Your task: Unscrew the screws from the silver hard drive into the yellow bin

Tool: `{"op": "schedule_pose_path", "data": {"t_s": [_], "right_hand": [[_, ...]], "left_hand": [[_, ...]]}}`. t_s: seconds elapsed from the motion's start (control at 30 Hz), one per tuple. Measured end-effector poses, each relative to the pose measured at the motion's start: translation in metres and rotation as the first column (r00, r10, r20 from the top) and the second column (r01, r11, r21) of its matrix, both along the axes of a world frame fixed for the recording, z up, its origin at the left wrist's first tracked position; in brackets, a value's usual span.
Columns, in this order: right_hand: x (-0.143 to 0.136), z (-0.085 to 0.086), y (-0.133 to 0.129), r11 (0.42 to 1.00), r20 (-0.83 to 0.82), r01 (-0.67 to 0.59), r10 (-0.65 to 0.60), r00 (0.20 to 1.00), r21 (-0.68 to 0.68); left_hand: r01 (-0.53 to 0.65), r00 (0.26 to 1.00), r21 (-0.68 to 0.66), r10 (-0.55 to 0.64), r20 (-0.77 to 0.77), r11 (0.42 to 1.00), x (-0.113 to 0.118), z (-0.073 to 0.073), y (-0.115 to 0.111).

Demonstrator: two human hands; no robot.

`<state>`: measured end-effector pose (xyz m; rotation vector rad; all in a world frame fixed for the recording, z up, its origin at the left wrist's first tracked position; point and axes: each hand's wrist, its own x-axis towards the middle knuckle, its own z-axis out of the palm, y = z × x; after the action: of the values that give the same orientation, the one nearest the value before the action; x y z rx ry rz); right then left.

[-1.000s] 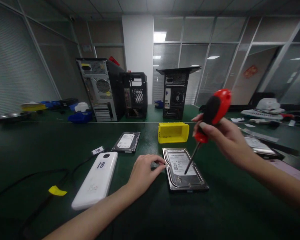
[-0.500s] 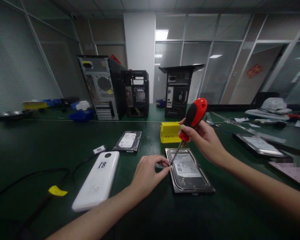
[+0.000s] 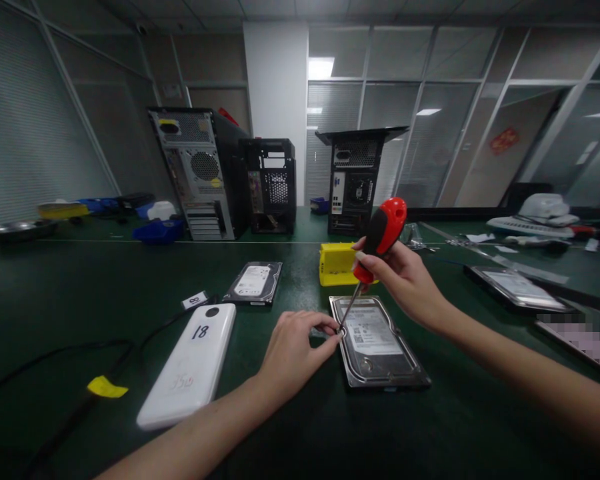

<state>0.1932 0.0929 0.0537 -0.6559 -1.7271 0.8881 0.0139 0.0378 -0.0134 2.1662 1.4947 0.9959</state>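
Note:
A silver hard drive (image 3: 375,340) with a white label lies flat on the green table in front of me. My right hand (image 3: 400,270) grips a red and black screwdriver (image 3: 383,230), tilted, its tip down at the drive's left edge. At that same edge, the thumb and fingers of my left hand (image 3: 300,347) are pinched together beside the tip; whatever is between them is too small to make out. Just behind the drive sits a yellow container (image 3: 336,265), partly hidden by my right hand.
To the left are a second hard drive (image 3: 254,283) and a white power bank (image 3: 190,367) with a black cable. Another drive (image 3: 517,290) lies right. Computer cases (image 3: 200,173) stand at the back, one (image 3: 355,180) behind the yellow container.
The view has shifted slightly. The screwdriver handle leans a little further left, while its tip and my left fingers remain at the drive's left edge.

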Motion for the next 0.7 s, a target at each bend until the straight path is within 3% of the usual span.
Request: {"op": "schedule_pose_path", "data": {"t_s": [0.2,0.43,0.7], "right_hand": [[-0.004,0.002,0.002,1.000,0.016,-0.023,0.023,1.000,0.004],[-0.009,0.004,0.004,0.999,0.074,-0.017,0.015,0.997,0.034],[-0.012,0.010,-0.003,0.999,0.143,-0.032,0.027,0.989,0.031]], "left_hand": [[-0.005,1.000,0.000,0.005,0.022,1.000,0.001,0.000,-0.001],[0.012,0.986,-0.125,0.009,0.166,0.992,0.000,0.000,0.000],[0.023,0.985,-0.089,-0.007,0.172,0.996,0.000,0.000,0.002]]}}
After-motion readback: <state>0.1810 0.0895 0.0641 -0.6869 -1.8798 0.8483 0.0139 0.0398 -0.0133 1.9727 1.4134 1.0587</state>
